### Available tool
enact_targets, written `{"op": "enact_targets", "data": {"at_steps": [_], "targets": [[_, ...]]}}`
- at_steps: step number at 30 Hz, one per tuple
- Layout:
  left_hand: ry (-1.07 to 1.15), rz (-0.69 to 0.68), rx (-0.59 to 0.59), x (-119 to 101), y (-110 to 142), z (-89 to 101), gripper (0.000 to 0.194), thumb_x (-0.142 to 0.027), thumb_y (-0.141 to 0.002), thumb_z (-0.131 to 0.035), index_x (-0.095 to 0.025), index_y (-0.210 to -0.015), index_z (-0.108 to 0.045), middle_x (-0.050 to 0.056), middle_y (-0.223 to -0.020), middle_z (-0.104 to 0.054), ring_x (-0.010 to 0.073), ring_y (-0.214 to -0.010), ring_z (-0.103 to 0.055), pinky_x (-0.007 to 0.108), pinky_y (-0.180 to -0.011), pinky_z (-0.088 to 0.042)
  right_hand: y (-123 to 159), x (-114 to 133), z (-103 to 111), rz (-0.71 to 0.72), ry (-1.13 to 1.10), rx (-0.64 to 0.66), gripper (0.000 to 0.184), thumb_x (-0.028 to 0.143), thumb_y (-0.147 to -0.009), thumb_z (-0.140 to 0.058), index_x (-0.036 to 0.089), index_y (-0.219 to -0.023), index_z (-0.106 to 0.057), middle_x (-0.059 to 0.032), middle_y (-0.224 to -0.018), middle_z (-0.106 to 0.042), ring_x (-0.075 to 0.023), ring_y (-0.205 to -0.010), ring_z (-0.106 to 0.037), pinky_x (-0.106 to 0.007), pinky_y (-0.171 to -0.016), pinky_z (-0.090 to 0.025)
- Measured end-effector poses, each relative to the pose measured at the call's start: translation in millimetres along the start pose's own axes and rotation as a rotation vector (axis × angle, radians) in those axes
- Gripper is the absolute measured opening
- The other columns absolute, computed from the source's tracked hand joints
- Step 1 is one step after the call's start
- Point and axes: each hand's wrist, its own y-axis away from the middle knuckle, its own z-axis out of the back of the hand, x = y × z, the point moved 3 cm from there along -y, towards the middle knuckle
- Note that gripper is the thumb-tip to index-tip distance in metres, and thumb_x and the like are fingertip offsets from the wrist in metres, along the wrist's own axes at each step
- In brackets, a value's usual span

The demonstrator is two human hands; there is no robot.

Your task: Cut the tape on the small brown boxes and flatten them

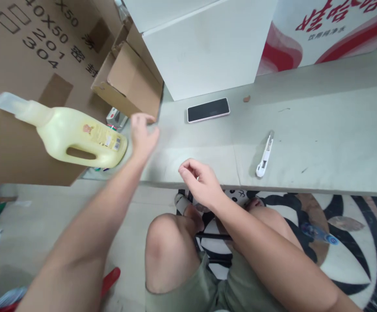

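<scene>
My left hand [144, 136], slightly blurred, is above the table's left end with thumb and fingers apart. It holds nothing visible and is close to an open brown carton [133, 80] and a small grey-white box [116, 118]. Left of it stands a pale yellow jug-shaped bottle [68, 134] with a handle and a clear cap. At the table's front edge my right hand [201, 180] is loosely closed, thumb against the curled fingers, and nothing shows in it. Beyond the hands lies a phone [208, 110] with a dark screen. A white box cutter [265, 154] rests further right.
Behind the table's grey-green surface [321, 130] stand a white box [204, 52] and a red-and-white water carton [331, 34]. A large brown carton [9, 143] rises at the left. A plastic bottle [320, 234] lies on the patterned floor below.
</scene>
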Motion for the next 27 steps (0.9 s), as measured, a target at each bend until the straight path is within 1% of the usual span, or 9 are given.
{"op": "enact_targets", "data": {"at_steps": [3,5,7,10,12,14,18,21,27], "targets": [[-0.202,-0.085,-0.087,13,-57,51.7,0.061,0.003,-0.063,-0.069,-0.019,-0.119,-0.057,0.011,-0.151,-0.051,0.0305,-0.149,-0.037,0.053,-0.128,-0.024,-2,-3,-6,-0.004,0.047,0.066,0.017,0.036,-0.088,-0.055,0.022,-0.081,-0.060,0.0053,-0.064,-0.055,-0.0112,-0.058,-0.050,-0.027,-0.060,-0.038],[-0.347,0.008,-0.051,23,-86,72.7,0.083,0.005,-0.061,-0.073,-0.018,-0.137,-0.048,0.010,-0.161,-0.045,0.0311,-0.156,-0.028,0.058,-0.129,-0.017,-4,-4,-11,0.038,0.128,0.103,0.014,0.032,-0.087,-0.054,0.022,-0.080,-0.060,0.0041,-0.066,-0.059,-0.0115,-0.061,-0.053,-0.027,-0.062,-0.039],[-0.463,0.083,0.016,30,-103,82.3,0.079,-0.003,-0.069,-0.077,-0.016,-0.140,-0.045,0.012,-0.155,-0.052,0.0315,-0.148,-0.039,0.060,-0.126,-0.021,-5,-5,-13,0.071,0.217,0.120,0.013,0.030,-0.087,-0.053,0.022,-0.079,-0.060,0.0032,-0.068,-0.060,-0.0119,-0.063,-0.053,-0.027,-0.064,-0.039],[-0.636,0.082,0.098,28,-108,83.2,0.045,-0.017,-0.083,-0.075,-0.012,-0.123,-0.056,0.013,-0.132,-0.066,0.0315,-0.132,-0.052,0.058,-0.121,-0.028,-7,-6,-14,0.091,0.293,0.133,0.014,0.028,-0.088,-0.051,0.022,-0.079,-0.059,0.0028,-0.067,-0.060,-0.0120,-0.063,-0.052,-0.028,-0.064,-0.037],[-0.709,0.000,0.119,20,-100,80.7,0.022,-0.018,-0.087,-0.071,-0.013,-0.105,-0.060,0.012,-0.118,-0.069,0.0307,-0.127,-0.054,0.055,-0.121,-0.028,-7,-6,-13,0.101,0.303,0.139,0.015,0.028,-0.088,-0.050,0.021,-0.078,-0.059,0.0027,-0.067,-0.059,-0.0120,-0.063,-0.051,-0.028,-0.065,-0.037],[-0.692,-0.085,0.146,7,-86,78.5,0.014,-0.018,-0.089,-0.069,-0.015,-0.092,-0.056,0.008,-0.107,-0.067,0.0282,-0.121,-0.055,0.052,-0.119,-0.030,-6,-4,-11,0.112,0.304,0.133,0.015,0.028,-0.088,-0.050,0.021,-0.077,-0.058,0.0026,-0.067,-0.059,-0.0122,-0.063,-0.051,-0.028,-0.065,-0.037],[-0.524,-0.113,0.194,-27,-45,77.7,0.039,-0.023,-0.082,-0.076,-0.023,-0.073,-0.038,0.002,-0.087,-0.056,0.0226,-0.098,-0.055,0.044,-0.109,-0.041,0,2,-2,0.151,0.299,0.065,0.013,0.029,-0.089,-0.050,0.022,-0.083,-0.059,0.0011,-0.073,-0.063,-0.0137,-0.069,-0.056,-0.029,-0.070,-0.042],[-0.427,-0.246,0.215,-66,-4,74.7,0.042,-0.027,-0.079,-0.076,-0.025,-0.069,-0.035,0.000,-0.077,-0.046,0.0225,-0.085,-0.054,0.042,-0.102,-0.044,4,8,9,0.241,0.302,-0.087,0.016,0.030,-0.089,-0.051,0.022,-0.097,-0.062,-0.0029,-0.088,-0.067,-0.0174,-0.083,-0.062,-0.033,-0.080,-0.048],[-0.189,-0.459,0.419,-145,66,55.9,0.022,-0.031,-0.083,-0.068,-0.024,-0.069,-0.052,0.000,-0.067,-0.048,0.0234,-0.074,-0.061,0.035,-0.077,-0.047,16,22,40,0.539,0.427,-0.486,0.030,0.028,-0.090,-0.054,0.024,-0.120,-0.059,-0.0129,-0.126,-0.057,-0.0262,-0.123,-0.058,-0.047,-0.107,-0.049]]}}
